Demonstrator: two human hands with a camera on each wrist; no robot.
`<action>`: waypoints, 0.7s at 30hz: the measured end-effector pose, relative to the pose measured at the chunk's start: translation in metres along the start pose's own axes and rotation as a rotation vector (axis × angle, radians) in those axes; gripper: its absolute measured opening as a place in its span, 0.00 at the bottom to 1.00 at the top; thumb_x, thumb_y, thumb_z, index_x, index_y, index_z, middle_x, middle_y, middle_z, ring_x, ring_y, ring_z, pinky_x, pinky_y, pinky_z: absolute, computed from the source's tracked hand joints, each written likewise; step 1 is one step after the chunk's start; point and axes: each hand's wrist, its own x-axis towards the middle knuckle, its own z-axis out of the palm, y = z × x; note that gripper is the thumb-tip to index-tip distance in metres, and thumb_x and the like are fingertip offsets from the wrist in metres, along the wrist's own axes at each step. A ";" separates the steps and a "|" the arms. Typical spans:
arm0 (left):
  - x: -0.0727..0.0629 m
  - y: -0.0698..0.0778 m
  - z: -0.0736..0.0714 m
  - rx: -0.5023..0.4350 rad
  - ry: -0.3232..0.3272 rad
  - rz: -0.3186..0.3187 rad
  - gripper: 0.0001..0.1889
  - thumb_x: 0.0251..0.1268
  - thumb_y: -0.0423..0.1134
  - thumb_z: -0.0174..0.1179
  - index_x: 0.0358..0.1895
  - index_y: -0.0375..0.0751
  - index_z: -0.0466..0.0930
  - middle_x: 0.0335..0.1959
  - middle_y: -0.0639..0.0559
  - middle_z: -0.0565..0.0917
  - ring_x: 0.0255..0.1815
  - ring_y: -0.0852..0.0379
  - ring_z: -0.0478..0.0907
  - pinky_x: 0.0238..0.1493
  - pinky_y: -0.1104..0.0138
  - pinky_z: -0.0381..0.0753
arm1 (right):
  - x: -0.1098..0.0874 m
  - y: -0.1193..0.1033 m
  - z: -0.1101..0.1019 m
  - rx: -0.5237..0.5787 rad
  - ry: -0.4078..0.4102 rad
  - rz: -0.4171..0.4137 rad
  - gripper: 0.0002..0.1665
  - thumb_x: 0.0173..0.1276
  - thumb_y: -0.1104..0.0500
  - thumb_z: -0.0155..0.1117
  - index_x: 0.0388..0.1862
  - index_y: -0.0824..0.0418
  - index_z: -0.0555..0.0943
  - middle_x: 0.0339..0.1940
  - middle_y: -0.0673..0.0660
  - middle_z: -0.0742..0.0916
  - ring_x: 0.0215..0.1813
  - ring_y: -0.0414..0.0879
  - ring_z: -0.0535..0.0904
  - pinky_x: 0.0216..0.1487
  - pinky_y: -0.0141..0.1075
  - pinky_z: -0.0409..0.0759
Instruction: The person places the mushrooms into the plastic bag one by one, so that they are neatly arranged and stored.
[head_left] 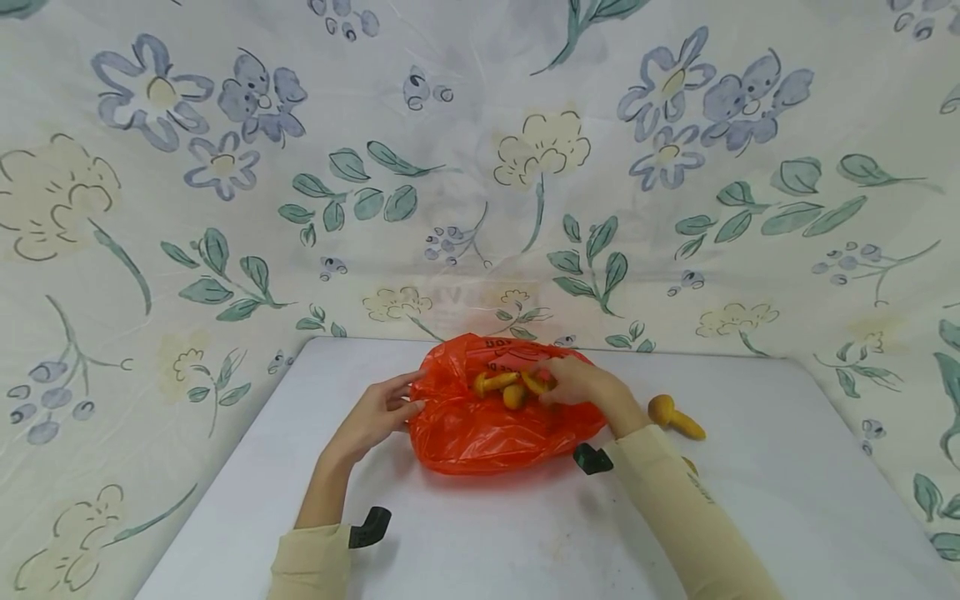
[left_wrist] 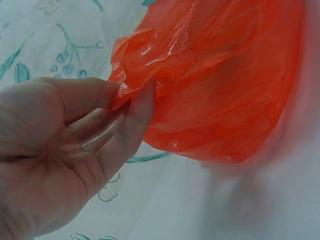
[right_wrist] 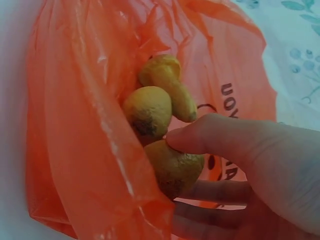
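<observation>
A red plastic bag (head_left: 480,450) with black print lies with its mouth spread on the white table. My left hand (head_left: 378,412) pinches the bag's left edge between thumb and fingers; the left wrist view shows the film (left_wrist: 131,92) between them. At the bag's mouth, my right hand (head_left: 581,385) holds a yellow-brown mushroom (right_wrist: 175,167), thumb on its cap and fingers behind it. Two more mushrooms rest in the bag: one with a visible stem (head_left: 495,382), and one showing its round cap (head_left: 513,396). The right fingertips are partly hidden behind the held mushroom.
Right of the bag, a loose mushroom (head_left: 678,418) lies on the table (head_left: 480,542). Another mushroom (head_left: 691,465) is mostly hidden by the right sleeve (head_left: 675,500). A flower-patterned cloth (head_left: 480,183) hangs behind and at the sides.
</observation>
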 end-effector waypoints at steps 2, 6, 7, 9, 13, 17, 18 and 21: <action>0.000 0.000 0.000 0.003 -0.001 0.003 0.28 0.70 0.36 0.58 0.72 0.46 0.66 0.61 0.37 0.78 0.47 0.49 0.84 0.43 0.61 0.88 | 0.002 0.000 0.001 -0.004 -0.005 0.006 0.30 0.67 0.55 0.67 0.67 0.52 0.74 0.58 0.53 0.83 0.53 0.48 0.75 0.64 0.47 0.78; -0.001 0.000 -0.001 0.006 -0.001 0.007 0.28 0.70 0.36 0.58 0.72 0.46 0.66 0.61 0.38 0.79 0.47 0.49 0.84 0.43 0.62 0.88 | 0.004 0.001 0.003 -0.004 -0.013 0.017 0.29 0.67 0.55 0.67 0.67 0.51 0.74 0.57 0.52 0.83 0.53 0.48 0.75 0.65 0.49 0.76; -0.001 0.001 -0.001 0.009 -0.001 0.006 0.28 0.70 0.36 0.58 0.72 0.46 0.66 0.61 0.38 0.79 0.47 0.50 0.84 0.43 0.62 0.88 | 0.004 0.001 0.004 -0.004 -0.014 0.020 0.29 0.67 0.55 0.67 0.67 0.51 0.75 0.56 0.52 0.83 0.52 0.49 0.75 0.65 0.49 0.76; -0.001 0.001 -0.001 0.013 0.000 0.006 0.28 0.70 0.36 0.58 0.72 0.45 0.66 0.61 0.37 0.79 0.47 0.49 0.84 0.43 0.63 0.88 | 0.005 0.002 0.004 0.000 -0.019 0.028 0.28 0.67 0.54 0.67 0.67 0.51 0.75 0.55 0.52 0.83 0.52 0.49 0.75 0.65 0.49 0.76; -0.001 0.001 -0.002 0.015 -0.002 0.008 0.28 0.70 0.36 0.58 0.72 0.44 0.66 0.61 0.36 0.78 0.49 0.48 0.84 0.43 0.63 0.88 | 0.006 0.003 0.006 0.014 -0.026 0.046 0.28 0.67 0.54 0.66 0.67 0.51 0.75 0.53 0.52 0.83 0.51 0.49 0.75 0.64 0.48 0.76; -0.001 0.001 -0.003 0.007 -0.006 0.018 0.28 0.70 0.36 0.58 0.72 0.43 0.65 0.60 0.34 0.78 0.49 0.47 0.84 0.43 0.62 0.88 | 0.007 0.005 0.007 0.031 -0.023 0.061 0.29 0.67 0.54 0.67 0.67 0.49 0.74 0.56 0.52 0.82 0.54 0.49 0.74 0.64 0.49 0.76; -0.001 0.000 -0.003 0.007 -0.006 0.021 0.28 0.70 0.36 0.58 0.73 0.42 0.65 0.60 0.34 0.78 0.49 0.47 0.84 0.43 0.62 0.88 | 0.007 0.005 0.008 0.040 -0.023 0.066 0.29 0.67 0.54 0.67 0.68 0.49 0.74 0.56 0.52 0.82 0.54 0.49 0.74 0.64 0.49 0.77; -0.001 0.000 -0.002 0.007 0.001 0.009 0.28 0.70 0.36 0.58 0.72 0.44 0.66 0.60 0.36 0.78 0.48 0.49 0.84 0.43 0.62 0.88 | 0.008 0.006 0.010 0.061 -0.027 0.063 0.31 0.67 0.55 0.66 0.69 0.47 0.72 0.57 0.53 0.81 0.53 0.48 0.75 0.61 0.47 0.79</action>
